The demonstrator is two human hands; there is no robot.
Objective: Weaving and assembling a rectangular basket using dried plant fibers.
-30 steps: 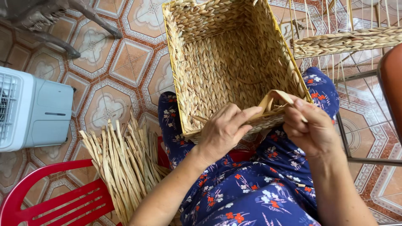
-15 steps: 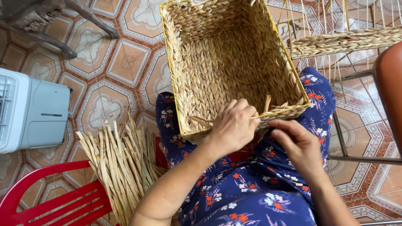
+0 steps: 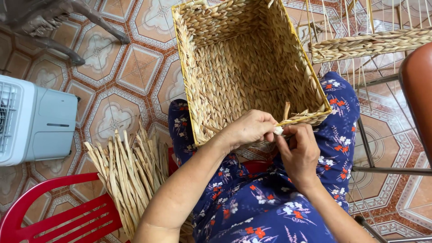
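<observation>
Hands have closed up since a second ago: then I had my right hand holding a loop of straw clear of the woven basket, half a second ago it hung free below. Now both meet at the near rim. Left hand fingers curl over the rim, right fingertips pinch the pale strand end. Basket rests on my lap, tilted away; straw bundle lies on the red chair. Reads as the strand being tucked in.

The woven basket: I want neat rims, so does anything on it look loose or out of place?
Yes. On the woven basket, one flat strand end sticks up from the near rim, unwoven, just above where the left hand and right hand pinch the edge. The rest of the weave looks even.
</observation>
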